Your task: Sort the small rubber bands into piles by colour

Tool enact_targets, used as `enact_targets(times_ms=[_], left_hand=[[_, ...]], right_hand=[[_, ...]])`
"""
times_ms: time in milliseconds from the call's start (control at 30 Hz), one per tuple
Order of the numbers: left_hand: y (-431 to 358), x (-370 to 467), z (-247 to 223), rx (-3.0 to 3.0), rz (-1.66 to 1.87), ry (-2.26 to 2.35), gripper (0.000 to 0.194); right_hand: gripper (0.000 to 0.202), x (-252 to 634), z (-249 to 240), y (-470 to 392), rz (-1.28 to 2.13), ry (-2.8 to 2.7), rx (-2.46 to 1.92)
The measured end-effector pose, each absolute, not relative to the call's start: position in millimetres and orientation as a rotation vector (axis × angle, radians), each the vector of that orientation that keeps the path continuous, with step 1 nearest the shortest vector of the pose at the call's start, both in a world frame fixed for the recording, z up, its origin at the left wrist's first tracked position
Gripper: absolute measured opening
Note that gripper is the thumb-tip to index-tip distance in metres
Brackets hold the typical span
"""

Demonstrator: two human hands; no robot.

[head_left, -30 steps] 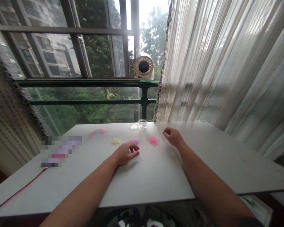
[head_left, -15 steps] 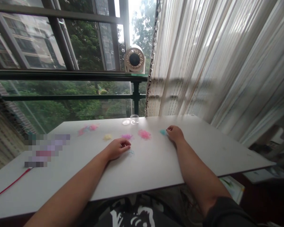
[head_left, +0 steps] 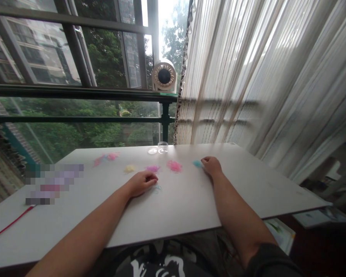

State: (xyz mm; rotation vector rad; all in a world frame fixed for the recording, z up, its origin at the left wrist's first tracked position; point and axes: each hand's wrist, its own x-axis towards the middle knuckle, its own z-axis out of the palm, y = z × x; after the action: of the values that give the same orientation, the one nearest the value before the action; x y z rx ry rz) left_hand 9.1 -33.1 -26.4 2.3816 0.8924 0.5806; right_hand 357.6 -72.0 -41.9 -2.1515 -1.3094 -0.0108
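My left hand [head_left: 142, 183] rests on the white table [head_left: 173, 215], fingers curled together, beside a few loose light-blue bands [head_left: 158, 189]. Whatever its fingertips hold, if anything, is hidden. Farther right, my right hand [head_left: 212, 166] is closed at the edge of a small teal pile [head_left: 197, 164] of what look like tiny rubber bands. I cannot make out anything between its fingers. A purple pile [head_left: 153, 169] lies just beyond my left hand, with a yellow pile [head_left: 130, 168] to its left. Between the hands, farther back, sits a pink pile [head_left: 174, 166].
A clear round container [head_left: 163, 147] and a clear lid [head_left: 152, 151] stand at the far edge. Mixed pink and blue bands [head_left: 107, 157] lie back left. A blurred-out object [head_left: 54, 184] with a red cord [head_left: 11, 225] is at left. A fan [head_left: 164, 75] is mounted by the window.
The view has shifted slightly. My right hand's fingers look more curled beside the teal pile. My left hand stays nearly in place by the light-blue bands.
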Motion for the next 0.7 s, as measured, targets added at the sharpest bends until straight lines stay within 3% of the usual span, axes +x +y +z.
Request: enact_targets(times_ms=[200,333,467,567,700], left_hand=[[-33.1,9.6,-25.1,2.379,0.566,0.916,0.031],[-31.4,7.9,-26.2,2.372,0.548,0.934,0.029],[-31.1,6.5,-27.3,2.357,0.545,0.909,0.026],[-32.1,6.2,-27.1,2.362,0.526,0.853,0.026],[-33.9,7.0,-27.1,2.401,0.496,0.797,0.030]], right_hand=[[0.024,353.4,-34.2,-77.2,-0.070,-1.229,-2.045],[0.035,324.9,-26.9,-78.9,-0.075,-1.338,-1.892],[0.037,268.6,-25.9,-83.3,0.096,-1.698,-1.663],[0.024,227.4,-28.6,-90.1,0.284,-2.006,-1.487],[0.039,201.4,-30.6,-95.1,0.386,-2.206,-1.421]])
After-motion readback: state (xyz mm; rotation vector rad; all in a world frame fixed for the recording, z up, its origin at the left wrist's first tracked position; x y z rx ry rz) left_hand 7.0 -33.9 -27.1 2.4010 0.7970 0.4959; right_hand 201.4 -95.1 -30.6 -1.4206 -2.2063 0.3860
